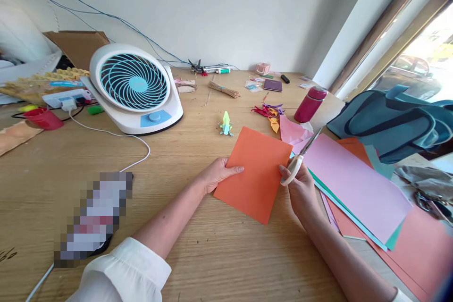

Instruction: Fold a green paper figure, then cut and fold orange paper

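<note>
My left hand (220, 174) pinches the left edge of an orange sheet of paper (253, 174), thumb on top. The sheet is held tilted above the wooden table. In my right hand (300, 184) is a pair of scissors (296, 165) with white handles, its blades pointing up and away to the right. The right thumb is close to the paper's right edge; whether it grips the sheet too, I cannot tell. Beyond the paper stands a small green and blue folded paper figure (225, 124). Pink and lilac sheets (357, 184) lie stacked beside my right hand.
A white fan (136, 87) stands at the back left, near a charging phone (95, 217) whose screen is blurred out. A magenta bottle (310, 104) and a blue bag (389, 122) stand at the right. Colored paper scraps (272, 113) and a bundle of sticks (223, 89) lie farther back.
</note>
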Available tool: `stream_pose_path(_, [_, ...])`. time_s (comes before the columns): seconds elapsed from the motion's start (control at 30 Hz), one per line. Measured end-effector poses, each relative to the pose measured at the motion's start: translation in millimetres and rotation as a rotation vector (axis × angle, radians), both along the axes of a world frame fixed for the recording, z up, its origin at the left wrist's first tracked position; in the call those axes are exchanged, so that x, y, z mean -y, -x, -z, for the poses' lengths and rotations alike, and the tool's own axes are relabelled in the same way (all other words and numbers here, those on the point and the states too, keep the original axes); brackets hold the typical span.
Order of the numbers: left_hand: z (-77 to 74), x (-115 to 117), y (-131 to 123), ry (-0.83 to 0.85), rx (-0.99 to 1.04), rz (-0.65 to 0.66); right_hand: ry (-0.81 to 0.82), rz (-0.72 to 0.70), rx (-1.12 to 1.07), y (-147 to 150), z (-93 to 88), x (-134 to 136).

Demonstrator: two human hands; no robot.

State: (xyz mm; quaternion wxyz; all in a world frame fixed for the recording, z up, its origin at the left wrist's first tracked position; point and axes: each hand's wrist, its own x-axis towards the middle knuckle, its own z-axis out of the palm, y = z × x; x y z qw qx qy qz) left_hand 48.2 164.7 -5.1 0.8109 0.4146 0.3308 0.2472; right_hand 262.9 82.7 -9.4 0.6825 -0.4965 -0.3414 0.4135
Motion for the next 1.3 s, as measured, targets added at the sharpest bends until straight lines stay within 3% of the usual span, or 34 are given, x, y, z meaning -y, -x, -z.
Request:
stream_pose_path(0.3, [-0.9, 1.2, 3.1, -0.006, 0.033, -0.022, -0.004, -0.069, 0.096, 2.4, 1.2, 3.8])
stream_pose_path(0.47, [-11.1, -13.3, 16.1, -0.067, 0.106, -0.282, -0.031, -0.152, 0.225, 4.3, -6.8, 8.4])
stream_pose_path(0.7, [-25.8, -33.2, 35.7, -0.025, 0.17, -0.634, 0.018, -0.645, 0.172, 9.9, -2.0, 24.8])
stream_pose_path(0.87, [-27.0, -37.4, 38.6, 0.083, 0.191, -0.732, -0.003, -0.928, -0.032, 18.5, 6.6, 31.2])
stream_pose_path(1.07, [-28.7, -39.7, 39.7, 0.182, 0.232, -0.758, 0.012, -0.981, -0.11, 22.0, 4.4, 33.2])
stream_pose_path(1.3, [-26.6, -42.0, 40.0, 0.23, 0.232, -0.774, 0.015, -0.998, -0.009, 22.3, -1.8, 33.8])
